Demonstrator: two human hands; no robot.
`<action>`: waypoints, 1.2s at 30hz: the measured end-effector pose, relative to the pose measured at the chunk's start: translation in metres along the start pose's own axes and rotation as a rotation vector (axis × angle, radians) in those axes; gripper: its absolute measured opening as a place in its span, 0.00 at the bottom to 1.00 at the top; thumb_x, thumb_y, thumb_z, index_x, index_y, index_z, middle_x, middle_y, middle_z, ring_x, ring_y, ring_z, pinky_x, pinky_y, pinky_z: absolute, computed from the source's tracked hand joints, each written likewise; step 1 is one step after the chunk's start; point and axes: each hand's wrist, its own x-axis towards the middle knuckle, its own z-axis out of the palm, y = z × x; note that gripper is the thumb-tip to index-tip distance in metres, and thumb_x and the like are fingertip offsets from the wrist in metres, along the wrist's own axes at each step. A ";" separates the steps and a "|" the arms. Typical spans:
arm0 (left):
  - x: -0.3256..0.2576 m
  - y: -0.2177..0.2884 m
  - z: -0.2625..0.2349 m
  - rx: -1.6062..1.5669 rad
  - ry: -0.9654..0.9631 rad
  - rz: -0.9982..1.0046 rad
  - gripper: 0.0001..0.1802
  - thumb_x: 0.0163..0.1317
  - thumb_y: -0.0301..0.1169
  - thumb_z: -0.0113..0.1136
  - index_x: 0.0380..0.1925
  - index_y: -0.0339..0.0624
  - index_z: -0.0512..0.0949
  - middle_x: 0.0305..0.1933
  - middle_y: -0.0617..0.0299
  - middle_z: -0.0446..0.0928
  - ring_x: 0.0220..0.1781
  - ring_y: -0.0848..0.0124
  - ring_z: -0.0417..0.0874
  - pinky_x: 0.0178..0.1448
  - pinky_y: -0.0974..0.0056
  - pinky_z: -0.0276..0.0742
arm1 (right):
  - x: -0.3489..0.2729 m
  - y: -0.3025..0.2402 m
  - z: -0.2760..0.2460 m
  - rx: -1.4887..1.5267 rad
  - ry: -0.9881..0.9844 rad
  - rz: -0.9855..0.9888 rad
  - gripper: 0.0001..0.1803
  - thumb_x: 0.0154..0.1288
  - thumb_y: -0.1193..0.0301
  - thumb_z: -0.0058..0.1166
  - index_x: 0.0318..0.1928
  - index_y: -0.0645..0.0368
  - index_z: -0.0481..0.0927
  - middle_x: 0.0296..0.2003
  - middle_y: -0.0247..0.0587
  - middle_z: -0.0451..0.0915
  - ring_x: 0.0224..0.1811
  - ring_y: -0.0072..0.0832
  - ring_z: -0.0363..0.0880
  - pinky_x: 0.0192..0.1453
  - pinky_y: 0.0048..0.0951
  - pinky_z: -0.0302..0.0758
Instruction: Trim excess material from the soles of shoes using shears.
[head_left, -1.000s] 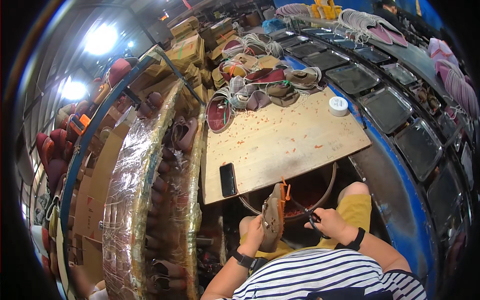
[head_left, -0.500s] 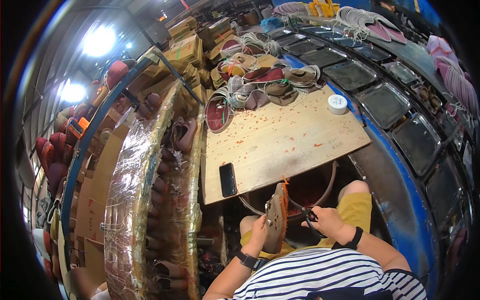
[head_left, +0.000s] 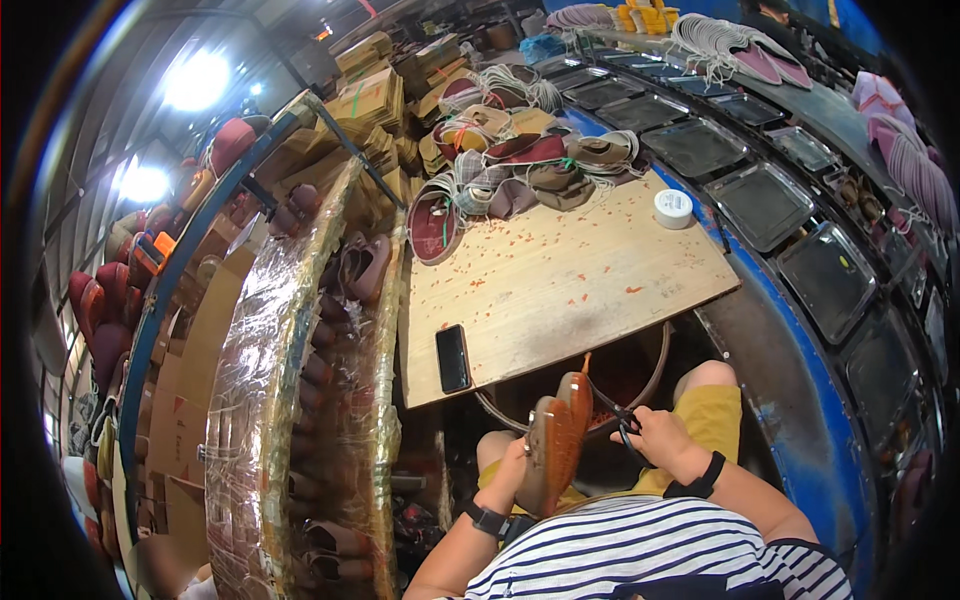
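Note:
My left hand (head_left: 508, 470) is closed round a shoe (head_left: 565, 435) with an orange sole, held toe up in front of my lap. Its sole is turned partly to the right, and a thin orange strip (head_left: 587, 363) sticks up at the toe. In my right hand (head_left: 662, 440) are dark-handled scissors (head_left: 627, 424), their blades pointing up and left toward the toe. Whether the blades touch the strip is too small to tell. Below the table's near edge a round bin (head_left: 664, 362) stands behind the shoe.
On the wooden table (head_left: 520, 320) lie a phone (head_left: 453, 358), a round white tub (head_left: 673, 208) and many orange scraps. Tied shoe uppers (head_left: 540, 165) are heaped at its far end. A plastic-wrapped shoe rack (head_left: 265, 380) stands left; a conveyor with metal trays (head_left: 765, 208) runs along the right.
My left hand has turned the shoe, so more of its orange sole shows and its decorated upper is mostly hidden. The scissors stay close beside it.

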 end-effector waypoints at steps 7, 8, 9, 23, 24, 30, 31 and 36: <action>0.029 -0.023 -0.039 -0.514 0.165 0.047 0.18 0.72 0.42 0.48 0.48 0.39 0.78 0.44 0.55 0.81 0.45 0.65 0.83 0.50 0.61 0.79 | -0.020 -0.008 -0.011 -0.051 -0.210 -0.188 0.30 0.56 0.42 0.62 0.32 0.60 0.77 0.25 0.49 0.81 0.30 0.48 0.82 0.36 0.43 0.77; 0.027 -0.020 -0.036 -0.488 0.158 0.063 0.19 0.71 0.43 0.50 0.48 0.38 0.77 0.43 0.57 0.81 0.43 0.64 0.84 0.49 0.62 0.79 | -0.022 -0.007 -0.009 -0.062 -0.182 -0.222 0.30 0.56 0.42 0.62 0.33 0.61 0.77 0.27 0.49 0.81 0.32 0.48 0.82 0.38 0.44 0.76; 0.032 -0.027 -0.043 -0.489 0.161 0.065 0.19 0.71 0.43 0.50 0.48 0.38 0.77 0.43 0.57 0.81 0.43 0.64 0.84 0.49 0.62 0.79 | -0.024 -0.007 -0.009 -0.073 -0.155 -0.261 0.31 0.56 0.42 0.61 0.34 0.61 0.77 0.29 0.50 0.81 0.34 0.48 0.82 0.40 0.44 0.76; 0.045 -0.049 -0.043 -0.315 0.295 0.177 0.23 0.67 0.45 0.57 0.38 0.30 0.80 0.38 0.56 0.82 0.38 0.67 0.83 0.41 0.64 0.76 | -0.024 -0.010 -0.010 -0.070 -0.032 -0.304 0.31 0.54 0.43 0.63 0.34 0.63 0.76 0.28 0.49 0.79 0.34 0.47 0.81 0.40 0.44 0.74; 0.046 -0.049 -0.042 -0.314 0.293 0.174 0.23 0.67 0.45 0.57 0.38 0.30 0.80 0.38 0.56 0.82 0.38 0.67 0.83 0.41 0.64 0.76 | -0.024 -0.011 -0.011 -0.115 -0.051 -0.303 0.31 0.54 0.44 0.64 0.34 0.63 0.76 0.28 0.49 0.79 0.33 0.47 0.80 0.39 0.43 0.74; 0.055 -0.052 -0.045 -0.262 0.406 0.155 0.21 0.67 0.42 0.56 0.33 0.29 0.81 0.34 0.54 0.82 0.33 0.66 0.83 0.37 0.62 0.77 | -0.023 0.000 -0.003 -0.178 -0.142 -0.216 0.31 0.54 0.43 0.63 0.32 0.62 0.75 0.26 0.48 0.80 0.31 0.46 0.82 0.36 0.42 0.76; 0.056 -0.051 -0.047 -0.268 0.328 0.118 0.17 0.71 0.40 0.51 0.44 0.35 0.76 0.42 0.56 0.80 0.42 0.64 0.82 0.46 0.61 0.78 | -0.023 0.002 -0.002 -0.163 -0.144 -0.203 0.31 0.55 0.43 0.63 0.32 0.62 0.75 0.26 0.49 0.80 0.31 0.46 0.82 0.35 0.42 0.76; 0.038 -0.029 -0.024 -0.295 0.237 0.123 0.17 0.75 0.39 0.45 0.55 0.41 0.71 0.52 0.56 0.78 0.51 0.63 0.81 0.55 0.59 0.78 | -0.022 -0.009 -0.020 -0.087 -0.241 -0.249 0.30 0.55 0.43 0.62 0.31 0.61 0.75 0.25 0.49 0.81 0.31 0.45 0.83 0.34 0.42 0.77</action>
